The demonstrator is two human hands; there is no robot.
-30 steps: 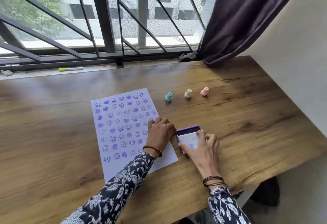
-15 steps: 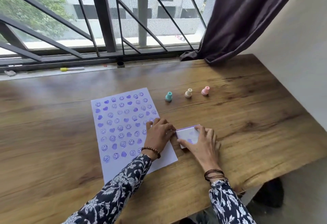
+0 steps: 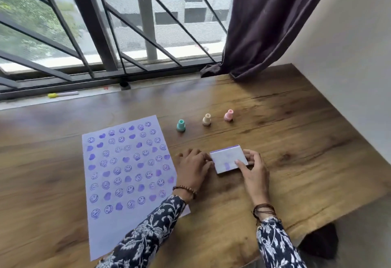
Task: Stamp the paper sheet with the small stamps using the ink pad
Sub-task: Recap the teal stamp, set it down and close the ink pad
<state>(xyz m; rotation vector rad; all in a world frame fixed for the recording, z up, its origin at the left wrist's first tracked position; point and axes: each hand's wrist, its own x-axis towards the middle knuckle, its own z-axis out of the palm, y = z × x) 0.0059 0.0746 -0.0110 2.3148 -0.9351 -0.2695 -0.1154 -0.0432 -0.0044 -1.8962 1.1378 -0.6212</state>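
Note:
A white paper sheet [image 3: 127, 174] covered with purple smiley and heart prints lies on the wooden table [image 3: 296, 140]. To its right sits the ink pad [image 3: 227, 158], its white lid down, a purple edge showing at the back. My left hand [image 3: 193, 167] rests against the pad's left side. My right hand [image 3: 252, 169] holds the pad's right side with the forefinger pressing on the lid. Three small stamps stand in a row beyond the pad: teal [image 3: 181, 125], cream [image 3: 206, 119] and pink [image 3: 228, 115].
A barred window [image 3: 105, 34] runs along the table's far edge, with a yellow-capped marker [image 3: 62, 94] on the sill. A dark curtain [image 3: 270, 24] hangs at the back right, touching the table. A white wall [image 3: 349, 66] borders the right side. The table's front-right edge is close to my right forearm.
The ink pad's lid, raised a second ago with the purple pad showing, has been pressed down flat. Both hands stayed at the pad's sides.

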